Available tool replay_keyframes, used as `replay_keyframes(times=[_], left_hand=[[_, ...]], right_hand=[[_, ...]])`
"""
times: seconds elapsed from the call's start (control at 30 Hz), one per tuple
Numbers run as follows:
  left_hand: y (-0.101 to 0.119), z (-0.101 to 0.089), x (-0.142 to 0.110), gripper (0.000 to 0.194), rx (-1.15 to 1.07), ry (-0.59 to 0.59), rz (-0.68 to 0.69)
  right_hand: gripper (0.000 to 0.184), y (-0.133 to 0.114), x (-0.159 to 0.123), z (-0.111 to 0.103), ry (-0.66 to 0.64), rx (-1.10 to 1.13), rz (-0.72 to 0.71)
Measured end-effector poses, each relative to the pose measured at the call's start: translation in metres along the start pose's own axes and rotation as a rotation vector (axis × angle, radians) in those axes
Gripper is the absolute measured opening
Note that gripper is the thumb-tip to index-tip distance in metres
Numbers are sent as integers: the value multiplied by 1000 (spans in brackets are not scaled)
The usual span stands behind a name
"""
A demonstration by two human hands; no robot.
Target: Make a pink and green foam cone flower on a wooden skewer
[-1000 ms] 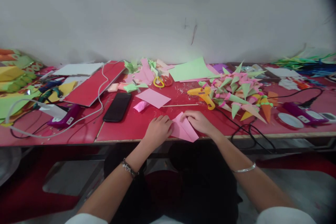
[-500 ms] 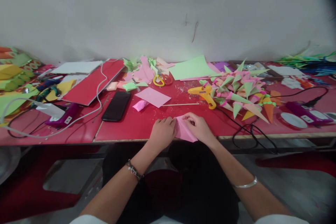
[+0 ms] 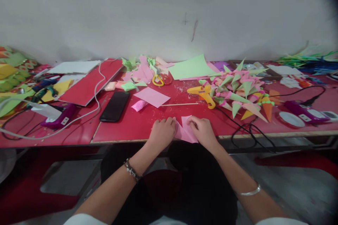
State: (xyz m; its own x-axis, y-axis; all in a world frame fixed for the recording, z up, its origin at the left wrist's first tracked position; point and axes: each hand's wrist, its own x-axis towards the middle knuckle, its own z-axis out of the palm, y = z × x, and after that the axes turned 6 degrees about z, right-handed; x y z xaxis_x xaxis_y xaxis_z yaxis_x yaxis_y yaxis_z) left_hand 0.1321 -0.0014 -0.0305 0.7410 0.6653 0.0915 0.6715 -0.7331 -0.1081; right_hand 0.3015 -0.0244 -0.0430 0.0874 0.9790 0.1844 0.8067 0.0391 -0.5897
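Note:
At the table's front edge, my left hand and my right hand hold a sheet of pink paper between them. The left fingers are closed on its left side, and the right thumb and fingers pinch its right side. A V-shaped gap shows at the sheet's top, so it looks bent or folded there. Just beyond my hands lie a flat pink paper piece, a thin wooden stick and a small pink packet. A yellow glue gun rests past my right hand.
Left of my hands lies a black phone. Yellow-handled scissors lie near paper scraps at the back. Many paper cones are heaped at right. A white cable and black cord cross the red table.
The pink paper's top edge has parted into a V-shaped gap as my hands moved slightly apart. The view has shifted a little to the right.

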Motion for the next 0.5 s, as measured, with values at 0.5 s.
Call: replay_keyframes(times=[0.5], left_hand=[[-5,2,9,39,5,-6,-134]], right_hand=[[20,-13,-12,-3,-3,102,142]])
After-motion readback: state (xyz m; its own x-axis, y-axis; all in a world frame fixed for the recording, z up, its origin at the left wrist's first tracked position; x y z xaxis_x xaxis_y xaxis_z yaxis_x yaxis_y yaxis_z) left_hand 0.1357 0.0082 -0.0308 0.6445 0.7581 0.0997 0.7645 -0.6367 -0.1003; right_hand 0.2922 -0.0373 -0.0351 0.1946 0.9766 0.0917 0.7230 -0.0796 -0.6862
